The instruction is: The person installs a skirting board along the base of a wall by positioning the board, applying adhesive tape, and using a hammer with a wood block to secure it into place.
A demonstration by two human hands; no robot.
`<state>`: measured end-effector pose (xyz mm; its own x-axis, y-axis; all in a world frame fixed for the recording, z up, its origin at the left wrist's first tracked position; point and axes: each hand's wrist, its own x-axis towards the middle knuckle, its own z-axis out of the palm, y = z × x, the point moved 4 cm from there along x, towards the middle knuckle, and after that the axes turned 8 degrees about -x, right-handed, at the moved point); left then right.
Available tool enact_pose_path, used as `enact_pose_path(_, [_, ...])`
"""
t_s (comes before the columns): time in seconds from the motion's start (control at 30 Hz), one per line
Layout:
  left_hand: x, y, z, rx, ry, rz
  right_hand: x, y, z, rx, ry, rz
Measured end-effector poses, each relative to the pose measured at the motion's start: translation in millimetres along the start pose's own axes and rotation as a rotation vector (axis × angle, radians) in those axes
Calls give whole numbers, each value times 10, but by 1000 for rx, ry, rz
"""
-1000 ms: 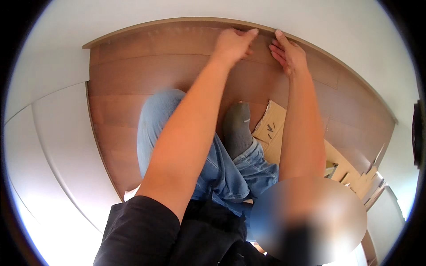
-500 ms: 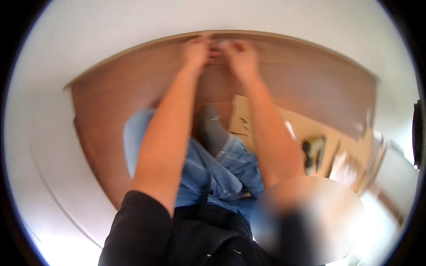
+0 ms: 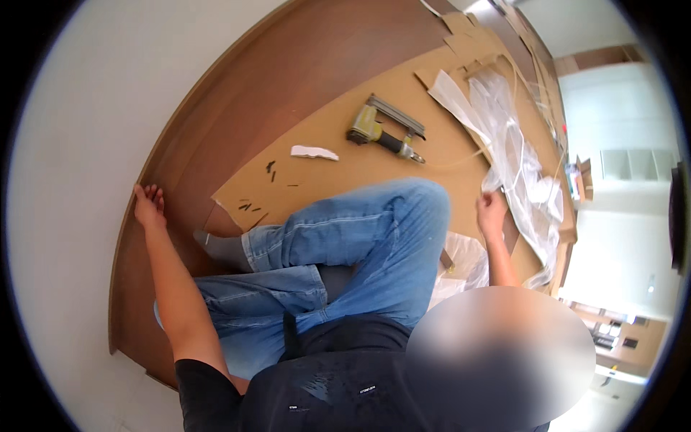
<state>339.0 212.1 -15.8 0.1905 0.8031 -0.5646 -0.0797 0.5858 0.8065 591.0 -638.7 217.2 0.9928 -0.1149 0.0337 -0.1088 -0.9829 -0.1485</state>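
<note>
My left hand (image 3: 150,207) rests against the brown skirting strip (image 3: 134,189) along the foot of the wall, its fingers apart and nothing in them. On the other side, my right hand (image 3: 491,214) reaches past my bent knee to the edge of the clear plastic sheeting (image 3: 515,162). Its fingers are curled together at the sheeting; what they hold, if anything, is too small to tell. Between my hands, a green and black nail gun (image 3: 378,129) lies on its side on the cardboard sheet (image 3: 324,119), with a hose running from it toward the sheeting.
Several small dark strips (image 3: 248,207) and a torn white piece (image 3: 314,153) lie on the cardboard. My crossed legs in jeans (image 3: 353,230) fill the near middle. Brown wood flooring (image 3: 288,72) runs along the white wall (image 3: 79,158). More plastic (image 3: 461,263) lies beside my knee.
My view has turned to the right. Both hands were close together at the strip by the wall; now my right hand is far off at the plastic sheeting, while my left stays by the strip.
</note>
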Motion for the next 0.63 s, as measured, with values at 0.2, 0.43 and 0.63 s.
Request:
enact_pose_path(0.2, [246, 139, -151, 109, -117, -117, -1330, 231, 984, -45, -91, -261])
enact_pose_path(0.43, [-199, 870, -288, 458, -256, -21, -1065, 5, 1707, 354, -409, -10])
enact_pose_path(0.63, [-1205, 1208, -1509, 361, -236, 310, -656, 156, 1627, 135, -656, -277])
